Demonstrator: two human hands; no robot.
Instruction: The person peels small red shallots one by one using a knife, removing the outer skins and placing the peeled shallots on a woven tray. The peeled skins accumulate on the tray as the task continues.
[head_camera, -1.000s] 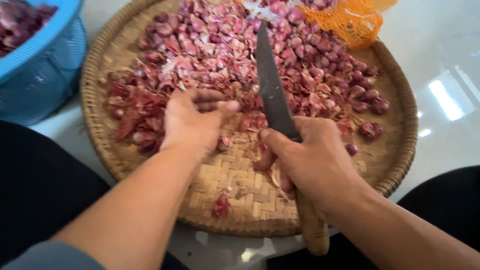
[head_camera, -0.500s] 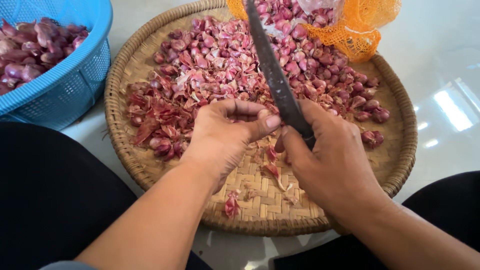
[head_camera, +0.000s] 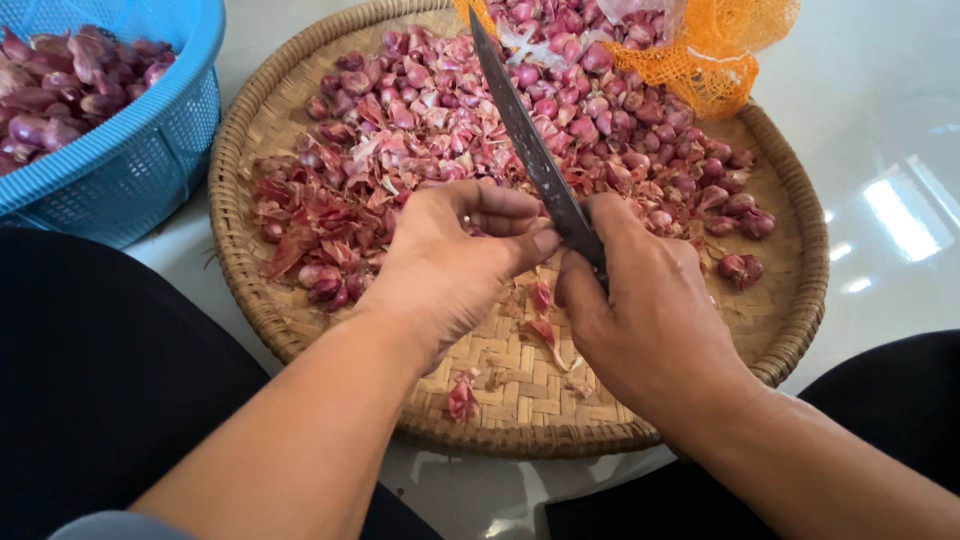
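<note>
Gripping: the right hand (head_camera: 650, 310) is clenched round a long dark knife (head_camera: 530, 150), blade slanting up and away over the pile.
Left hand (head_camera: 450, 260): curled tight, fingers folded in beside the blade; something small seems pinched there, but I cannot tell what.
Shallots (head_camera: 600, 130): heaped just beyond both hands, mixed with loose reddish skins (head_camera: 320, 210) to the left hand's far side.
Woven tray (head_camera: 790, 290): round, lying under both hands; a few peel scraps (head_camera: 462, 397) lie on it near the wrists.
Blue basket (head_camera: 130, 170): well left of the left hand, holding peeled bulbs.
Orange net bag (head_camera: 710, 60): beyond the right hand, at the tray's far edge.
</note>
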